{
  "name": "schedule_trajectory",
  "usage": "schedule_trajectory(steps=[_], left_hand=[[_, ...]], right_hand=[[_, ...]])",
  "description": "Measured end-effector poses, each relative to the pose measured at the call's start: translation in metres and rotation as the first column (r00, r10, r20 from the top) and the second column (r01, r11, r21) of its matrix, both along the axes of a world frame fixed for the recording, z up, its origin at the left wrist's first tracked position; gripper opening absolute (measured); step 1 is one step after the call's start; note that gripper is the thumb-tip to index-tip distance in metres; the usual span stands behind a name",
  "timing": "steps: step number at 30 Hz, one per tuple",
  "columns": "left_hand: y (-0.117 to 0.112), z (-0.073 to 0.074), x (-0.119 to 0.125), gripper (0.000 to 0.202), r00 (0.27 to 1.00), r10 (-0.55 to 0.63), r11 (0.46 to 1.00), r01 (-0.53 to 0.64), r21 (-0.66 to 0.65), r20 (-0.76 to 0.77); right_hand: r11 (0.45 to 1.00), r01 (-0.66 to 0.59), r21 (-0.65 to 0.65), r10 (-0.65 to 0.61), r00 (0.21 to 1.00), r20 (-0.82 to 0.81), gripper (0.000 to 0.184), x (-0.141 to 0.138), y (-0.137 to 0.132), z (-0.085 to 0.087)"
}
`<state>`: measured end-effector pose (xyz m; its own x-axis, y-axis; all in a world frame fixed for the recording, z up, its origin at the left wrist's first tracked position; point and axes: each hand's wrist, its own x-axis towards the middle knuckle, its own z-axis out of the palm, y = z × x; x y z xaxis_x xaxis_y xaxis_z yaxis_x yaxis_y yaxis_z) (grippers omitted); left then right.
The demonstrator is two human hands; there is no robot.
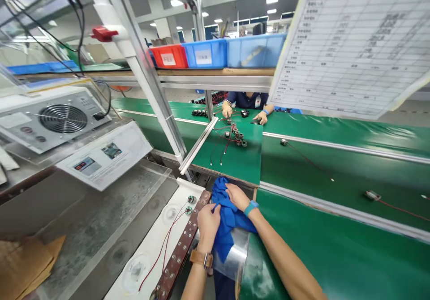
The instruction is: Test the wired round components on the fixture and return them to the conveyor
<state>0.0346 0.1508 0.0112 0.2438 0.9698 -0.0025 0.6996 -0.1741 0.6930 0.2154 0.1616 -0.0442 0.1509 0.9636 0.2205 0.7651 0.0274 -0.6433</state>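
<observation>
A crumpled blue cloth (225, 224) hangs over the bench corner, above a clear plastic sheet (240, 250). My left hand (208, 223), with a brown watch strap at the wrist, pinches the cloth's left edge between closed fingers. On the cloth's upper right side, my right hand (238, 197) has its fingers curled into the fabric; a teal band circles that wrist. Left of my hands runs a brown strip (181, 246) with metal studs. Beside it, two small round green parts (190, 205) with thin red wires lie on a white surface.
Across the green bench, a co-worker's hands (227, 110) are near a cluster of small wired parts (237, 135). Several wired parts, including one motor-like piece (284, 142), lie on the green belt. A metal post (148, 80) and a hanging paper sheet (349, 45) flank the space.
</observation>
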Motion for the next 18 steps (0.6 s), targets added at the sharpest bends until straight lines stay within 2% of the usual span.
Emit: schedule_trajectory(steps=[2,4,7,9,11,13,15,18], left_hand=[[0.017,0.004,0.008,0.025,0.998,0.048,0.999,-0.048,-0.011,0.031],[0.03,0.006,0.013,0.026,0.993,0.086,0.996,-0.084,-0.019,0.082],[0.047,0.006,0.016,0.026,0.975,0.139,0.99,-0.134,-0.041,0.171],[0.056,0.006,0.016,0.028,0.96,0.169,0.985,-0.158,-0.064,0.222],[0.062,0.006,0.016,0.031,0.947,0.191,0.981,-0.173,-0.089,0.258],[0.066,0.007,0.016,0.033,0.941,0.194,0.979,-0.17,-0.109,0.278],[0.066,0.008,0.019,0.032,0.942,0.172,0.982,-0.141,-0.126,0.288],[0.059,0.01,0.029,0.03,0.946,0.096,0.989,-0.055,-0.141,0.309]], right_hand=[[0.999,-0.035,-0.029,0.034,0.999,-0.036,0.038,0.019,0.003,0.011],[0.999,0.014,-0.034,-0.018,0.992,-0.121,0.041,0.031,-0.003,0.022],[0.994,0.099,0.035,-0.087,0.965,-0.248,0.043,0.036,-0.016,0.033],[0.984,0.158,0.086,-0.126,0.946,-0.3,0.043,0.032,-0.023,0.034],[0.983,0.176,0.049,-0.152,0.938,-0.312,0.04,0.025,-0.027,0.027],[0.99,0.131,-0.048,-0.139,0.953,-0.268,0.04,0.019,-0.027,0.014],[0.991,0.057,-0.123,-0.083,0.972,-0.22,0.048,0.013,-0.022,-0.001],[0.985,-0.108,-0.135,0.075,0.97,-0.233,0.064,0.007,-0.007,-0.019]])
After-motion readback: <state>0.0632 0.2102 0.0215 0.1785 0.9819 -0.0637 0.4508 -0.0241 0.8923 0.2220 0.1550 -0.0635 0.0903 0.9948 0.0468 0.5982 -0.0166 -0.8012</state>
